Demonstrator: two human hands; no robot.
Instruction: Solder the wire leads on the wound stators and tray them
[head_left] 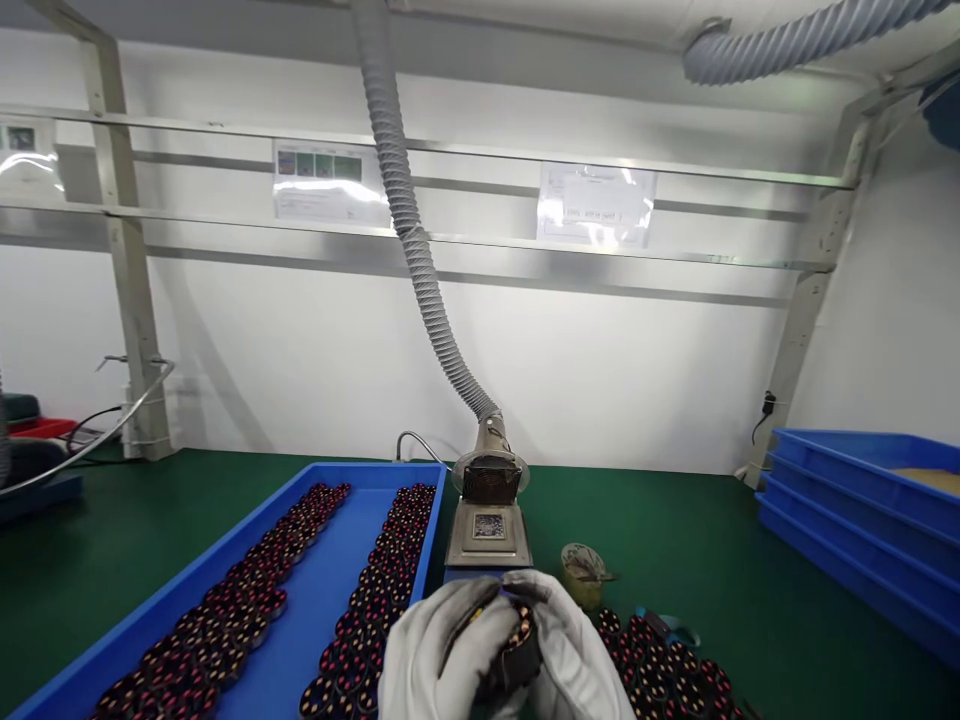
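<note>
Left hand: gloved in white, the left hand [439,655] is curled closed about the left side of a dark round piece [523,662].
Right hand: the same piece is met from the right by the gloved right hand [577,655], fingers bent in narrowly; the exact contact is partly hidden.
Held piece: it is kept between the two hands, at much the same reach from each; neither can be called clearly nearer.
Axis of piece: a tilt is shown, with the gold-dotted face turned upward and the dark side wall toward the viewer; the exact angle cannot be told.
Metal-topped device [489,550]: it is placed just beyond the hands, nearly straight ahead and slightly toward the left one. This line from piece to device is judged the relation that matters most.
Blue tray [322,560]: two long bands of similar pieces are held in it, left of the left hand.
Loose heap [667,675]: more pieces are gathered on the green surface [675,540], just right of the right hand.
Small pot [583,590]: it is set ahead of the right hand, near the heap.
</note>
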